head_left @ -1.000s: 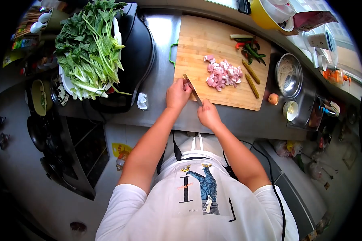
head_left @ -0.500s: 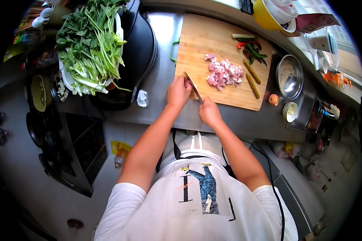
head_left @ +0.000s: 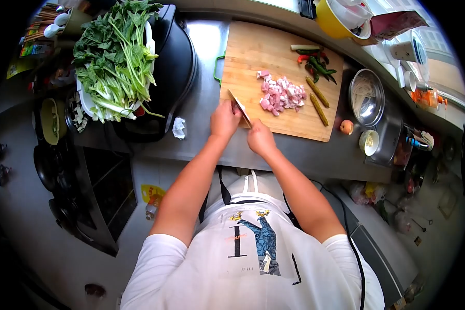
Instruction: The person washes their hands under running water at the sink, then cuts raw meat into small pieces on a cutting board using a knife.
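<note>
My right hand (head_left: 261, 138) is wrapped around the handle of a knife (head_left: 238, 106), near the front edge of the wooden cutting board (head_left: 248, 57). The blade slants up and to the left, its face catching light. Close against the blade's left side is my left hand (head_left: 225, 120), fingers curled closed. The blade and fingers hide what it holds, if anything. A pile of diced pink meat (head_left: 281, 94) lies to the right of the knife on the board. Beyond it are green and red chili peppers (head_left: 318, 66) and two brownish-green pickled-looking sticks (head_left: 319, 109).
A white basket of leafy greens (head_left: 116, 67) stands on a black appliance (head_left: 183, 67) to the left. Crumpled white paper (head_left: 179, 128) lies on the steel counter (head_left: 201, 139). Right of the board are a metal bowl (head_left: 367, 103), an onion-like bulb (head_left: 346, 127) and a small white bowl (head_left: 369, 142).
The knife has tilted, showing more of its blade face, and both hands have shifted slightly. The whole view has moved a little; the meat pile looks the same.
</note>
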`<state>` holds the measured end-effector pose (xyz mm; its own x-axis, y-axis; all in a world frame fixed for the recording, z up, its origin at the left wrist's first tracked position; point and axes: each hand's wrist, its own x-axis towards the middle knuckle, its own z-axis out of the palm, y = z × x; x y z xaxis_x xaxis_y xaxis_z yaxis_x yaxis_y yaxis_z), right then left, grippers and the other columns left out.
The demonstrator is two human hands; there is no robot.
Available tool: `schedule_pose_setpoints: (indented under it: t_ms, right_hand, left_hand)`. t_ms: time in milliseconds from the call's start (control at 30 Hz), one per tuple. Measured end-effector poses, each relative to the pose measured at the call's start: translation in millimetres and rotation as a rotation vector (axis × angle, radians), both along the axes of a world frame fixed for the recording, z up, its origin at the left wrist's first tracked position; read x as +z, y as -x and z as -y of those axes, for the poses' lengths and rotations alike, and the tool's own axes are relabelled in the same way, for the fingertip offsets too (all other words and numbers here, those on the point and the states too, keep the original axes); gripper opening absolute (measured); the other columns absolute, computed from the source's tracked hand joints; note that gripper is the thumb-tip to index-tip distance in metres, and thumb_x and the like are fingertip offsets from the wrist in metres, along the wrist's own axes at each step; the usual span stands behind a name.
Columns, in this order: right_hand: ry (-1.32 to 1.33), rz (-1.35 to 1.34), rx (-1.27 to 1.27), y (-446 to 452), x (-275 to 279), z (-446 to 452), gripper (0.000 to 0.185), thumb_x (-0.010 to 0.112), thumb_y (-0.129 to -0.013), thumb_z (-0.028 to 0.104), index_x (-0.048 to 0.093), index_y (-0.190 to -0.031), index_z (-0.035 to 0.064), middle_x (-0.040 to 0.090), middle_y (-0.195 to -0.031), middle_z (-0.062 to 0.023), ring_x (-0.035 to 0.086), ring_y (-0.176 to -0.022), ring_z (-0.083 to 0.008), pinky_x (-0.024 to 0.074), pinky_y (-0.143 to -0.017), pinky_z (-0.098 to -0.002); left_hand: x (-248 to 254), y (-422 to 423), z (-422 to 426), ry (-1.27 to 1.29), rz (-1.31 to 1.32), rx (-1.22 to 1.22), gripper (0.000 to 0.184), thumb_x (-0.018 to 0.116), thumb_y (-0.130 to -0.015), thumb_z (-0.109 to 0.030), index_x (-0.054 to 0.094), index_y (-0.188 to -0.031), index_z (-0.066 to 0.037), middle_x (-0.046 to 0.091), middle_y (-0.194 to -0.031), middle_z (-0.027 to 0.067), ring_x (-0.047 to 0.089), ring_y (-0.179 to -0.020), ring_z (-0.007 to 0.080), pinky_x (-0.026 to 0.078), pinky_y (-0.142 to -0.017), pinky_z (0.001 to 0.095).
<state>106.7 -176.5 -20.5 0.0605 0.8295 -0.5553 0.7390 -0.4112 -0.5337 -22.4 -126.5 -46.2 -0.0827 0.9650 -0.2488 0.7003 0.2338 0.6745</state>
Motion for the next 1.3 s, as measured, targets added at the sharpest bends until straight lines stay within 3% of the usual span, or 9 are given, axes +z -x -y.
schedule_pose_setpoints:
  t_ms: [467, 533, 633, 800, 833, 933, 1067, 1200, 1300]
  right_hand:
    - [0.044, 0.138, 0.016, -42.4, -9.7, -3.6, 0.023, 0.045, -0.089, 0.014, 0.057, -0.105, 0.0038, 0.065, -0.093, -0.0299, 0.062, -0.089, -0.0485, 0.0481, -0.080, -0.0552]
    - [-0.076, 0.099, -0.178, -59.5, 2.3, -20.3, 0.023, 0.045, -0.090, 0.016, 0.059, -0.103, 0.0025, 0.066, -0.091, -0.0288, 0.062, -0.089, -0.0480, 0.0485, -0.079, -0.0541]
    - [-0.127, 0.028, -0.125, -82.2, 16.0, -25.9, 0.019, 0.053, -0.087, 0.015, 0.058, -0.098, 0.0000, 0.065, -0.086, -0.0268, 0.063, -0.084, -0.0449, 0.0492, -0.076, -0.0492]
    - [-0.130, -0.054, -0.219, -104.8, 26.0, -32.6, 0.021, 0.059, -0.086, 0.018, 0.057, -0.096, 0.0001, 0.065, -0.087, -0.0262, 0.063, -0.086, -0.0453, 0.0493, -0.077, -0.0481]
    - [-0.130, -0.055, -0.226, -107.7, 26.5, -31.2, 0.021, 0.059, -0.086, 0.018, 0.057, -0.096, 0.0001, 0.065, -0.087, -0.0262, 0.063, -0.086, -0.0453, 0.0493, -0.077, -0.0481]
    - [-0.158, -0.025, -0.246, -113.6, 38.1, -27.3, 0.022, 0.061, -0.086, 0.019, 0.055, -0.098, 0.0018, 0.066, -0.087, -0.0242, 0.064, -0.086, -0.0436, 0.0494, -0.077, -0.0480]
    - [-0.167, 0.137, -0.177, -119.0, 56.6, -26.3, 0.026, 0.064, -0.084, 0.019, 0.051, -0.102, 0.0063, 0.068, -0.084, -0.0204, 0.065, -0.083, -0.0409, 0.0496, -0.073, -0.0501]
    - [-0.206, 0.239, -0.040, -127.9, 63.5, -31.4, 0.029, 0.068, -0.079, 0.014, 0.050, -0.101, 0.0068, 0.066, -0.078, -0.0192, 0.065, -0.078, -0.0388, 0.0498, -0.070, -0.0493]
    - [-0.287, 0.269, 0.097, -132.5, 63.3, -34.0, 0.033, 0.071, -0.074, 0.011, 0.050, -0.099, 0.0060, 0.065, -0.077, -0.0173, 0.065, -0.077, -0.0368, 0.0499, -0.069, -0.0476]
  left_hand:
    - [-3.9, 1.1, 2.5, -0.047, 0.006, 0.011, 0.011, 0.066, -0.082, -0.012, 0.063, -0.084, -0.002, 0.064, -0.078, 0.0149, 0.064, -0.074, 0.0336, 0.050, -0.068, 0.0435]
    - [-1.6, -2.8, 2.0, -0.041, 0.036, 0.020, 0.011, 0.066, -0.083, -0.012, 0.063, -0.084, -0.002, 0.064, -0.076, 0.0144, 0.064, -0.072, 0.0327, 0.050, -0.067, 0.0428]
    - [-2.4, -17.4, 6.5, -0.046, 0.010, 0.081, 0.010, 0.064, -0.087, -0.011, 0.064, -0.086, -0.002, 0.066, -0.078, 0.0136, 0.066, -0.075, 0.0295, 0.052, -0.069, 0.0396]
    - [1.3, -64.3, -21.6, -0.033, 0.393, -0.067, 0.014, 0.054, -0.095, -0.006, 0.066, -0.099, 0.001, 0.071, -0.090, 0.0144, 0.069, -0.081, 0.0208, 0.053, -0.075, 0.0323]
    - [2.7, -72.2, -25.8, -0.164, 0.380, -0.132, 0.017, 0.055, -0.093, -0.010, 0.066, -0.099, 0.001, 0.068, -0.090, 0.0184, 0.067, -0.083, 0.0331, 0.052, -0.076, 0.0389]
    - [12.8, -77.3, -36.8, 0.025, 0.511, -0.055, 0.017, 0.055, -0.093, -0.010, 0.066, -0.098, 0.001, 0.068, -0.086, 0.0182, 0.066, -0.079, 0.0336, 0.052, -0.074, 0.0371]
    - [12.4, -56.5, -41.5, -0.065, 0.392, 0.066, 0.014, 0.061, -0.090, -0.012, 0.066, -0.093, 0.000, 0.068, -0.080, 0.0140, 0.065, -0.073, 0.0271, 0.051, -0.068, 0.0360]
    - [77.6, -49.9, -46.5, -0.101, 0.260, 0.194, 0.013, 0.067, -0.086, -0.014, 0.067, -0.091, -0.002, 0.068, -0.078, 0.0115, 0.065, -0.070, 0.0231, 0.051, -0.066, 0.0348]
    - [95.6, -64.6, -46.9, -0.265, 0.095, -0.224, 0.022, 0.076, -0.080, -0.024, 0.066, -0.086, -0.005, 0.067, -0.077, 0.0115, 0.065, -0.071, 0.0274, 0.051, -0.064, 0.0388]
